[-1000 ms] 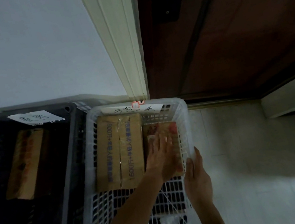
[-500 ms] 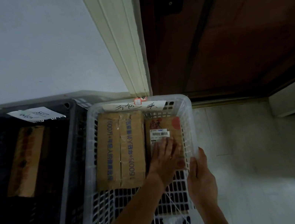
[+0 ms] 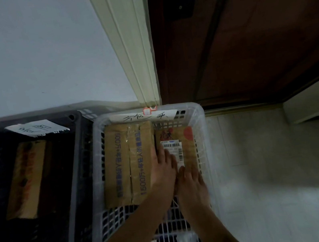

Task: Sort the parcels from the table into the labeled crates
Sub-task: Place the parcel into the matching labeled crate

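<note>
Head view looks down into a white perforated plastic crate (image 3: 199, 126), where the left hand (image 3: 164, 171) and right hand (image 3: 192, 183) lie flat, fingers straight and released, on a small brown cardboard parcel (image 3: 186, 137) bearing a barcode label, wedged at the right beside a larger taped carton (image 3: 128, 162). Should the hands press unevenly, the thin box could tilt against the lattice wall or crease its lid. Left of it, a dark slatted crate (image 3: 75, 156) holds another cardboard parcel (image 3: 27, 179).

We see a white plastic crate (image 3: 201, 135) with latticed walls holding matt brown cardboard parcels (image 3: 128, 162); left of it, a dark plastic crate (image 3: 73, 177), paper-labelled.
</note>
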